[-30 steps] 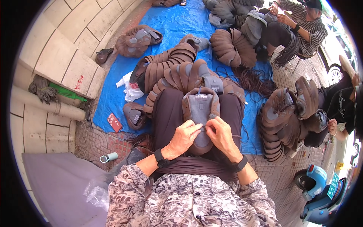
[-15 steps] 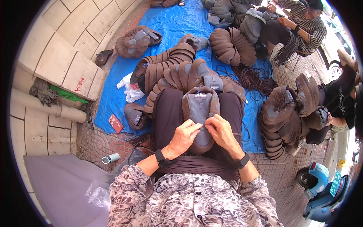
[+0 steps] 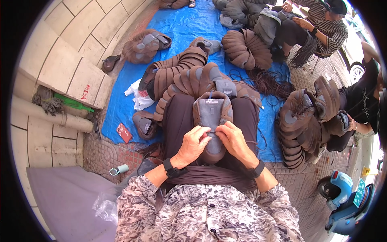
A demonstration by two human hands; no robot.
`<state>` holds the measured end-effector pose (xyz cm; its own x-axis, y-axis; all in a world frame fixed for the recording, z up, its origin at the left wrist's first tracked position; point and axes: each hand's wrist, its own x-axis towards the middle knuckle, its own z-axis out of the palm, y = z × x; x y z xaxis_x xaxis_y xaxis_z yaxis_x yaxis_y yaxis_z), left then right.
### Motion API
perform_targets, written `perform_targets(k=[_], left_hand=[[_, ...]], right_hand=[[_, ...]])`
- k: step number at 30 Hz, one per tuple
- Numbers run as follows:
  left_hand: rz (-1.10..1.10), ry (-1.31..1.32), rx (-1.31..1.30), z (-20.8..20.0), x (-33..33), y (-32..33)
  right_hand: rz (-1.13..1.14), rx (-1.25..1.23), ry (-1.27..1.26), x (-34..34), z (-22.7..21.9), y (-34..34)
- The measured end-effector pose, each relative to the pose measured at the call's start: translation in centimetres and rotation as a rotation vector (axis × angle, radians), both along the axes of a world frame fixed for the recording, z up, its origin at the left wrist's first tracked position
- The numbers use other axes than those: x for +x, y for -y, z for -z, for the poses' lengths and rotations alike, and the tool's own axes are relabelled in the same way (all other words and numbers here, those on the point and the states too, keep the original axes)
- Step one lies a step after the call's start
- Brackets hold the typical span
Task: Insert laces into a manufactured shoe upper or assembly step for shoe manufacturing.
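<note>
A brown and grey shoe upper [image 3: 210,111] lies across my lap between my knees, its grey mesh tongue facing up. Over the lower part of the tongue, my left hand [image 3: 192,145] is closed in a pinch, thumb against fingers. My right hand [image 3: 234,139] pinches right beside it, the fingertips of both hands nearly meeting. Whatever thin thing sits between the fingertips is too small to make out. Just beyond my knees a curved row of nested shoe uppers [image 3: 185,86] rests on the blue tarp [image 3: 177,24].
More stacks of uppers [image 3: 246,50] lie on the tarp, with a heap of dark laces [image 3: 274,86]. A red phone [image 3: 124,133] and white bag [image 3: 139,94] are at left, near a bottle [image 3: 119,170]. Two people sit at right, handling uppers; a blue scooter [image 3: 342,193] stands lower right.
Both hands have shifted slightly: the left has drawn a little closer to the right, its fingertips higher on the tongue. The pinches stay over the same shoe upper.
</note>
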<state>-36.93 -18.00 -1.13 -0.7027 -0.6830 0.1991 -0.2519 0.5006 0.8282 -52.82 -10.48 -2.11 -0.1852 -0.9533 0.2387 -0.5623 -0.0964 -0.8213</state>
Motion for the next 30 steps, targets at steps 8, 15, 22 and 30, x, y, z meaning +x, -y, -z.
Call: perform_targets(k=[8, 15, 22, 30], left_hand=[[-0.125, -0.063, 0.064, -0.1, -0.2, 0.5], [-0.051, 0.025, -0.004, -0.2, -0.7, 1.4], [-0.004, 0.007, -0.117, -0.1, -0.6, 0.3], [-0.033, 0.040, -0.063, 0.0, -0.5, -0.1]], right_hand=[[0.098, -0.004, -0.117, 0.1, -1.4, -0.8], [0.160, -0.047, -0.113, 0.8, 0.0, -0.1], [0.135, -0.063, -0.200, 1.0, 0.5, 0.5], [0.029, 0.001, -0.320, 0.2, -0.8, -0.3]])
